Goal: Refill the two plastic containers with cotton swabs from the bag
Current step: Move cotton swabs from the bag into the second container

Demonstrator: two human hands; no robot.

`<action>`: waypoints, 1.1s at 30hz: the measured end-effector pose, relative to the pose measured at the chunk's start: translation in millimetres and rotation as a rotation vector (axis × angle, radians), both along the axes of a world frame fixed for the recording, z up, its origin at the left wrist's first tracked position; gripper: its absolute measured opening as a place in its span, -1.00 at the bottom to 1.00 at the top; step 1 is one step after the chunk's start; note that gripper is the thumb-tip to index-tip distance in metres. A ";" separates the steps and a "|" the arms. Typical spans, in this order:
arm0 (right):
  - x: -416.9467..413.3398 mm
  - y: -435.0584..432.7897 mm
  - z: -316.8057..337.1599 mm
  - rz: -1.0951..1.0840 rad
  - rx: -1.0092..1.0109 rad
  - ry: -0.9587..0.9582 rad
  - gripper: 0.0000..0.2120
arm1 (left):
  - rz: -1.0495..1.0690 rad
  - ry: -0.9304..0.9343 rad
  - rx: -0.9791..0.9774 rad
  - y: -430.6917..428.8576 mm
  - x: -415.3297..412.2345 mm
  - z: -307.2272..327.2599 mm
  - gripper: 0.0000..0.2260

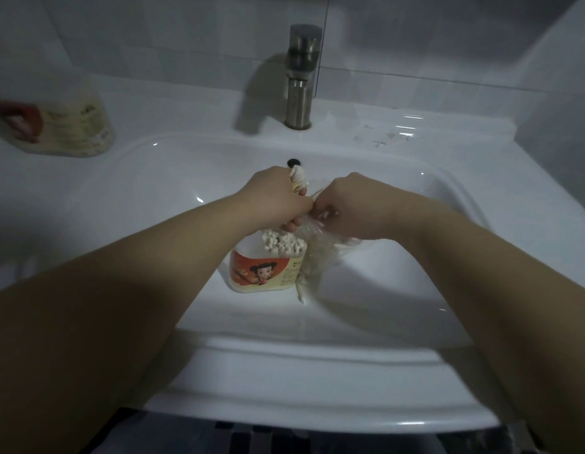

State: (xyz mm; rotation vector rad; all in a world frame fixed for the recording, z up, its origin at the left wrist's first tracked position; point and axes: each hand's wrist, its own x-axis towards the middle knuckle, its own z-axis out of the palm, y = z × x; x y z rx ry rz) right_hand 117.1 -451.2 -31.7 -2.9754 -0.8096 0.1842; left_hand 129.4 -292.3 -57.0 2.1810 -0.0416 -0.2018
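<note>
Sink (317,355) centre: left hand (278,198) fingers clenched round swabs (299,181), container (265,270) just beneath them. Right hand (347,208) fingers pinched the bag (317,253) beside it.

White sink (284,388) bears a faucet (299,77) and, left, a labelled container (55,126)

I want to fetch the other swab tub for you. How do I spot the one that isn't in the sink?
Find the metal faucet behind the white sink, then look left along the ledge. The far tub sits there, outside the basin, with a red label. Its twin, the near tub, stands in the basin beside the clear bag.
</note>
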 end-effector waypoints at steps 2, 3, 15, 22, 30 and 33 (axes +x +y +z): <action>1.8 -3.8 3.7 -0.035 0.084 0.011 -0.75 | -0.010 0.020 0.033 0.5 0.2 -0.9 -0.90; 3.0 -6.2 5.5 -0.069 0.149 0.023 -0.75 | -0.014 0.031 0.046 1.0 -0.3 -0.8 -0.90; 9.2 -26.1 13.6 -0.227 0.435 0.017 -0.78 | 0.006 -0.149 0.244 3.3 -0.9 3.1 -0.89; 10.2 -21.7 12.5 -0.226 0.375 -0.020 -0.81 | -0.120 -0.223 -0.177 -15.1 -13.3 14.2 -0.78; 11.6 -35.5 17.8 -0.310 0.546 0.038 -0.74 | -0.127 -0.011 0.098 -6.4 -8.4 6.1 -0.68; 11.4 -39.3 20.3 -0.343 0.623 0.057 -0.78 | -0.064 0.053 0.100 -2.9 -3.3 0.8 -0.80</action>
